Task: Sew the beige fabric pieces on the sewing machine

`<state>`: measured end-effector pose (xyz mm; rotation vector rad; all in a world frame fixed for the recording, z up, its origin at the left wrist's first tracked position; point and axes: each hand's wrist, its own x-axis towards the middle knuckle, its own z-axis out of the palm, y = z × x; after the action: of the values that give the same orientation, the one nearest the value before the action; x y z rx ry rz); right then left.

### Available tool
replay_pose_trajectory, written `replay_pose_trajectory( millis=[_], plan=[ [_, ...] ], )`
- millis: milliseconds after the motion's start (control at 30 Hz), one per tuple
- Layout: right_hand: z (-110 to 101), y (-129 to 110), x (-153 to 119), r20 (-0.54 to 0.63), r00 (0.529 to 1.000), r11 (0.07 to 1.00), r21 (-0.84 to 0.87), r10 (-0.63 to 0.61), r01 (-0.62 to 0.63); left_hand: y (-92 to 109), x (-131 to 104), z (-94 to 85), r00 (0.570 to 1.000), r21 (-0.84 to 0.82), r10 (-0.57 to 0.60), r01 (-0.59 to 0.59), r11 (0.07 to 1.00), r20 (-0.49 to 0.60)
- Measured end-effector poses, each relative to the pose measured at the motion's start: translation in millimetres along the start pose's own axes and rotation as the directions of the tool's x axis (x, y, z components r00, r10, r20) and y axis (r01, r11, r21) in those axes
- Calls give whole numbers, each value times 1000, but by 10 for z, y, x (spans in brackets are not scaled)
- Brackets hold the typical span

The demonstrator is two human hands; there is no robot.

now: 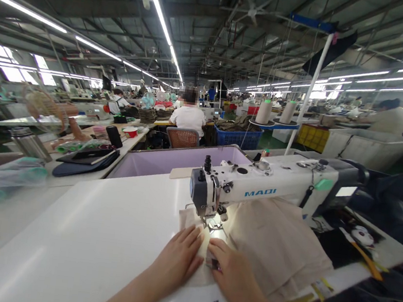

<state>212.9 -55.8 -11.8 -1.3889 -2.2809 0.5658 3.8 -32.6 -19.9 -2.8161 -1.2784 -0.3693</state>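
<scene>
A white sewing machine (270, 186) marked MAQI stands over the table, its lamp lighting the presser foot (214, 223). Beige cloth (271, 238) passes under the machine head and spreads out to the right; a narrower part lies left of the foot. My left hand (181, 254) rests flat on this left part, fingers stretched toward the foot. Just in front of the foot, my right hand (233, 270) has its fingertips down at the cloth, thumb and forefinger apart. Between them shows a small shiny metal part (212, 261), whose kind I cannot make out.
A white tabletop (103, 232) extends left. Behind it is a lilac-lined bin (149, 159). Thread cones (264, 112) stand on a rack at the right. A steel flask (29, 143) and a dark pouch (86, 161) lie left. A seated person (189, 117) is ahead.
</scene>
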Motion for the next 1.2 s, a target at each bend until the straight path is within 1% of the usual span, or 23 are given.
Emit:
replay_pose_trajectory(
  millis=[67, 100, 167, 300, 400, 467, 533, 600, 667, 700, 733, 767, 800, 833, 867, 900, 933, 967, 1000, 1033, 1100, 1167, 1200],
  plan=[
    [52, 41, -77, -22, 1000, 1000, 16, 10, -10, -3, -39, 41, 1000, -2, 1, -1, 1000, -5],
    [79, 64, -111, -35, 999, 1000, 24, 14, -13, -2, -56, 39, 1000, -12, -1, 1, 1000, 10],
    [124, 105, -162, -67, 998, 999, 43, 18, -15, 12, -88, -20, 996, -43, -20, 23, 999, 82],
    [159, 146, -186, -145, 989, 996, 89, -9, 22, 131, -167, -301, 960, -105, -89, 120, 987, 265],
    [156, 147, -163, -166, 986, 995, 88, -36, 52, 313, -247, -506, 929, -99, -148, 192, 976, 340],
    [158, 145, -151, -171, 984, 995, 77, -42, 56, 450, -297, -569, 914, -81, -170, 214, 973, 369],
    [164, 145, -151, -172, 984, 996, 69, -38, 50, 559, -337, -552, 911, -77, -173, 217, 973, 375],
    [165, 147, -160, -170, 985, 996, 71, -36, 49, 606, -363, -473, 918, -82, -164, 206, 975, 360],
    [156, 150, -172, -168, 985, 995, 88, -35, 50, 574, -373, -377, 935, -114, -156, 201, 973, 318],
    [149, 150, -178, -167, 985, 994, 100, -35, 52, 529, -374, -341, 945, -159, -169, 219, 963, 280],
    [140, 150, -183, -165, 986, 992, 114, -33, 52, 467, -373, -321, 950, -229, -215, 267, 936, 228],
    [133, 148, -187, -161, 986, 991, 127, -29, 50, 393, -372, -321, 938, -326, -305, 344, 881, 165],
    [128, 147, -190, -155, 987, 989, 137, -28, 49, 309, -372, -343, 896, -451, -431, 430, 782, 108],
    [128, 146, -192, -150, 988, 989, 143, -28, 50, 222, -375, -385, 821, -594, -566, 495, 635, 79],
    [134, 148, -194, -148, 989, 988, 145, -30, 51, 136, -382, -443, 724, -727, -684, 515, 453, 87],
    [148, 153, -194, -146, 989, 988, 146, -34, 55, 55, -392, -510, 631, -829, -766, 489, 270, 123],
    [169, 164, -194, -152, 988, 987, 146, -37, 60, -17, -405, -580, 565, -894, -808, 433, 115, 170],
    [198, 182, -193, -159, 986, 987, 148, -42, 66, -78, -420, -648, 528, -928, -823, 372, 5, 208],
    [233, 206, -190, -170, 984, 986, 152, -47, 74, -128, -436, -708, 508, -943, -830, 327, -61, 230],
    [272, 238, -186, -191, 980, 985, 156, -50, 80, -169, -450, -759, 494, -949, -837, 302, -88, 235],
    [354, 310, -173, -208, 975, 980, 166, -78, 113, -230, -475, -830, 480, -955, -851, 286, -78, 213],
    [421, 372, -160, -224, 970, 976, 172, -93, 134, -272, -497, -867, 480, -952, -861, 304, -18, 170],
    [443, 390, -154, -234, 967, 975, 173, -98, 141, -286, -510, -873, 476, -943, -871, 329, 52, 118]
  ],
)
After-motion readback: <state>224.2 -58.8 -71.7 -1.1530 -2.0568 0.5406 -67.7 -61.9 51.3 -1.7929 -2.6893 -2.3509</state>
